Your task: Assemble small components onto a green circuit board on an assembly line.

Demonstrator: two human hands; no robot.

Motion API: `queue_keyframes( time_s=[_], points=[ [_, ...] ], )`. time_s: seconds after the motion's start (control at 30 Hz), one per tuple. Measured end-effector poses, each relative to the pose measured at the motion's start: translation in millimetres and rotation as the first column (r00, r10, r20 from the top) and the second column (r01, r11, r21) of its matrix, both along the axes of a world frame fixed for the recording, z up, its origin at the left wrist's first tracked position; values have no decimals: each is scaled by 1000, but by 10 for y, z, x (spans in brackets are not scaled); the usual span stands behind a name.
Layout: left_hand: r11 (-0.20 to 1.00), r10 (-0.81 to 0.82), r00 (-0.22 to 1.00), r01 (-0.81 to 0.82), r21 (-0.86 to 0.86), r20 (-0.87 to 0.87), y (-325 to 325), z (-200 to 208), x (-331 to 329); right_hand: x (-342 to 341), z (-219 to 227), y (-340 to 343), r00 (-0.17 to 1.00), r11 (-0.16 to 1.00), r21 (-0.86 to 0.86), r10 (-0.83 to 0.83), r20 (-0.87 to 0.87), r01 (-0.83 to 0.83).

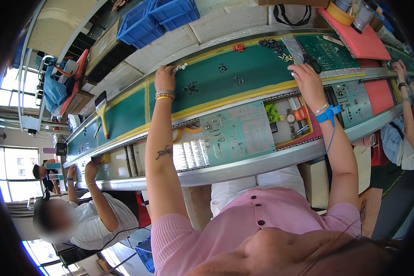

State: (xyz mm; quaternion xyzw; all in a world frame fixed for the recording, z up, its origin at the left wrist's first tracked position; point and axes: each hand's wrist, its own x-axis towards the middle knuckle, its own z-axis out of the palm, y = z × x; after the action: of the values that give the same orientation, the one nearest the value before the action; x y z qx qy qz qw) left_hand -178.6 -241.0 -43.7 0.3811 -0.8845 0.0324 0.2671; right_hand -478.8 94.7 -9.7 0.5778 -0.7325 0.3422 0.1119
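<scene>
My left hand [164,79] is at the far edge of the green work surface [257,76], its fingers curled beside a small pile of white parts [182,66]. What it holds, if anything, is hidden. My right hand [307,83] is further right, fingertips pinched together beside brass-coloured pins [286,58] and black-handled scissors [313,64]. Something small and white shows at its fingertips, too small to name. Between my hands lie small black components [190,88] in loose clusters. Nearer me, a green circuit board [238,133] with few parts on it rests across the metal rails.
Red parts [238,48] and a black pile [271,45] lie along the far side. A tray with a wristwatch [290,118] is right of the board. A yellow-handled brush [102,117] lies left. Co-workers' hands [91,170] work at both ends. Blue crates [142,27] stand behind.
</scene>
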Motion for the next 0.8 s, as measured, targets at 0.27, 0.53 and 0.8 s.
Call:
queue_keyframes(
  time_s=[0.27,0.53,0.8],
  points=[
    [964,94,994,-103,247,49,348,273,190,714,133,137,876,925,33,348,334,-380],
    [417,102,875,395,819,-474,1283,398,438,1036,-99,275,798,834,153,429,423,-530],
    [287,-15,860,492,822,-509,1710,218,643,1077,-64,349,839,844,228,376,393,-485]
  ],
)
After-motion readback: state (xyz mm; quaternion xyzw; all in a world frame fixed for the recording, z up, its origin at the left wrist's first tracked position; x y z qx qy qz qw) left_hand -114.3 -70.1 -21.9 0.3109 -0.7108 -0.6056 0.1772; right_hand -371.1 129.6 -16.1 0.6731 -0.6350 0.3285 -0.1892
